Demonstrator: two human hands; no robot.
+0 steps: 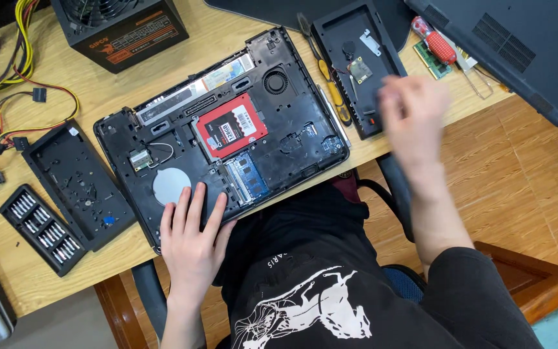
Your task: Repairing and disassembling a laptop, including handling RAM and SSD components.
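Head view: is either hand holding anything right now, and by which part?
Nothing is gripped. The left hand lies flat, fingers spread, on the near edge of the opened laptop base. The right hand is motion-blurred over the table edge; no object shows in it.

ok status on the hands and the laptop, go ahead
Left hand flat on opened laptop. Right hand blurred over black cover panel, empty as far as visible. Screwdriver lies between.
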